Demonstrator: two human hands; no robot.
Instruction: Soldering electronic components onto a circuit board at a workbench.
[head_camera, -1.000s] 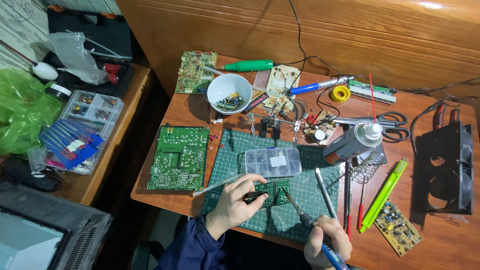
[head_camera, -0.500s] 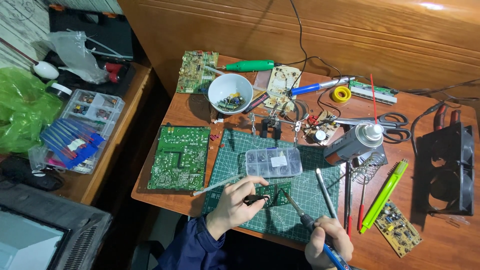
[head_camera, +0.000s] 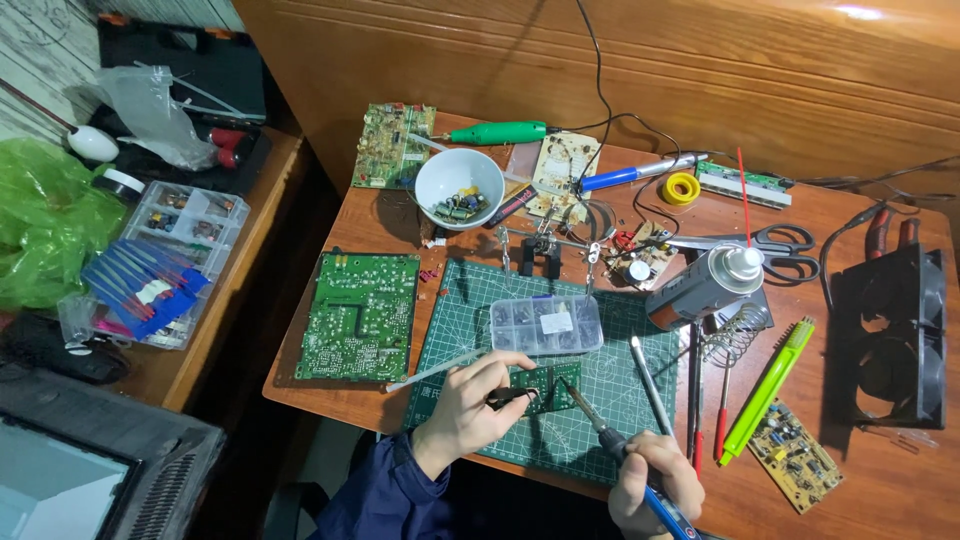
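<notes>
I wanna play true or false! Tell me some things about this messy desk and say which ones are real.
1. The right hand holds a soldering iron. True.
2. The white bowl is empty. False: small parts lie in it.
3. The left hand touches the small green board. True.
4. The scissors lie on the green cutting mat. False: they lie on the wooden table, beyond the mat.

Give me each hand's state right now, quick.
Left hand: closed, pinching a dark tool against the small green circuit board.
Right hand: closed around the soldering iron, tip at that board.
</notes>
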